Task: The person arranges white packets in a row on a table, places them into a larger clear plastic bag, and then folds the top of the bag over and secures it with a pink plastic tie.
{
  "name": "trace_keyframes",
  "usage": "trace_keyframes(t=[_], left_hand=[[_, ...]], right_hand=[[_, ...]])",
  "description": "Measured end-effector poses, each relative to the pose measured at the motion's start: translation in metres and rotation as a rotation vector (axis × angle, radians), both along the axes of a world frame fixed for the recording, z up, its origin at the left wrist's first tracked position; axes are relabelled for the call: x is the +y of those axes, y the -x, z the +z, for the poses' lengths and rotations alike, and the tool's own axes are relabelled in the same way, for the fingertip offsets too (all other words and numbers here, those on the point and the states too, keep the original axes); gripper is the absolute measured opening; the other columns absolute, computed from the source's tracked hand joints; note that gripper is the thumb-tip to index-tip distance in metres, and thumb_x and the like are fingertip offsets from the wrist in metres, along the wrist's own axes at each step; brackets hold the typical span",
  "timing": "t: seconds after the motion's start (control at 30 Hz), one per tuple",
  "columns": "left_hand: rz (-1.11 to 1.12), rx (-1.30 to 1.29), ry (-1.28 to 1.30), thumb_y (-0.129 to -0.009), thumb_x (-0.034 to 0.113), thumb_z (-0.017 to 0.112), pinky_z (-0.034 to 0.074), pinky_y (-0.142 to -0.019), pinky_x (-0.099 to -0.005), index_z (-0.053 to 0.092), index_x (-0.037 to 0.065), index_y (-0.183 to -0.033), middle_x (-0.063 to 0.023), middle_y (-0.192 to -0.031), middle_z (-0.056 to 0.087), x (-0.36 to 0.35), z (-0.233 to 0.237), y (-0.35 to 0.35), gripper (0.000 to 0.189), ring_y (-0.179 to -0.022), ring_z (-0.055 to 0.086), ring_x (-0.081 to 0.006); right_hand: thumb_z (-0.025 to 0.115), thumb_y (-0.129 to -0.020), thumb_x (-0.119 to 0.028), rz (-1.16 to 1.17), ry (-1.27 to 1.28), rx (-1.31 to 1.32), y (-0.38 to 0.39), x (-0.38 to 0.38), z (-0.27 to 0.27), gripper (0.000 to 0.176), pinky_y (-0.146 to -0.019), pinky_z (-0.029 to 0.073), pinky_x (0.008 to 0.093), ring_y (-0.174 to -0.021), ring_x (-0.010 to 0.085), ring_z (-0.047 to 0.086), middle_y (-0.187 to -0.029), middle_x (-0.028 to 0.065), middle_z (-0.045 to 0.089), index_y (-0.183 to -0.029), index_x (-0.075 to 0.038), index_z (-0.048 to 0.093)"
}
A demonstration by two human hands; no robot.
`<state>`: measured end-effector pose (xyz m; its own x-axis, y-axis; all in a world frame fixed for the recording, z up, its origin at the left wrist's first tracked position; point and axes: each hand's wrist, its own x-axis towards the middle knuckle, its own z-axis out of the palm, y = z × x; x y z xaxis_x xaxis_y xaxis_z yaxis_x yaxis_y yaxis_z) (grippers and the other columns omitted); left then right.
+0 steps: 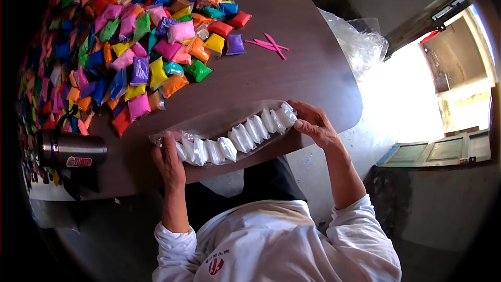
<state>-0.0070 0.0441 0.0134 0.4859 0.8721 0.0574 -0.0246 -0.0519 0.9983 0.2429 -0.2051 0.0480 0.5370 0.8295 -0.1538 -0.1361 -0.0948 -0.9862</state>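
Observation:
Between my two hands lies a long clear plastic bag (209, 121) at the table's front edge. Inside it a row of small white packets (242, 138) stands packed side by side. My left hand (169, 157) grips the bag's left end, thumb on top. At the opposite end my right hand (315, 124) is closed round the bag, its thumb pressing beside the last white packet. The fingers under the bag are partly hidden.
A big heap of colourful small packets (141, 68) covers the table's (292, 81) left and far side. Pink plastic sticks (269, 45) lie right of it. A metal flask (78, 150) is at the left. Clear plastic (355, 39) hangs past the right edge.

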Motion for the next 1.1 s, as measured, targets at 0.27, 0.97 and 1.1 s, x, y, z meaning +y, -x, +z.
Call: trace_keyframes(t=[0.27, 0.97, 1.1], left_hand=[[-0.016, -0.01, -0.042, -0.1, 0.037, 0.05, 0.045, -0.072, -0.0292, 0.062, -0.001, -0.086, -0.006, -0.081, 0.061, 0.0, -0.004, 0.0, 0.042, -0.077, 0.055, -0.0128], [-0.046, 0.132, 0.165, -0.099, 0.047, 0.05, 0.044, -0.072, -0.0267, 0.065, 0.0, -0.092, -0.0049, -0.085, 0.061, 0.026, 0.012, 0.007, 0.05, -0.078, 0.054, -0.0123], [0.014, 0.32, 0.099, -0.098, 0.052, 0.046, 0.044, -0.071, -0.0265, 0.066, 0.0, -0.095, -0.0052, -0.083, 0.061, 0.023, 0.036, 0.001, 0.056, -0.078, 0.054, -0.0126]], right_hand=[[0.077, -0.081, -0.042, -0.032, 0.031, -0.017, 0.0, 0.004, -0.005, 0.072, -0.104, 0.04, 0.0346, -0.12, 0.0225, 0.053, -0.128, 0.0135, 0.058, -0.133, 0.001, 0.053], [0.079, -0.079, -0.04, -0.045, 0.063, -0.414, 0.018, 0.041, 0.003, 0.06, -0.079, 0.053, 0.0319, -0.087, 0.0188, 0.066, -0.097, 0.0113, 0.068, -0.12, -0.001, 0.062], [0.077, -0.079, -0.047, 0.04, 0.24, -0.373, 0.01, 0.052, 0.019, 0.057, -0.074, 0.052, 0.0318, -0.082, 0.0177, 0.065, -0.089, 0.0107, 0.068, -0.11, 0.0, 0.066]])
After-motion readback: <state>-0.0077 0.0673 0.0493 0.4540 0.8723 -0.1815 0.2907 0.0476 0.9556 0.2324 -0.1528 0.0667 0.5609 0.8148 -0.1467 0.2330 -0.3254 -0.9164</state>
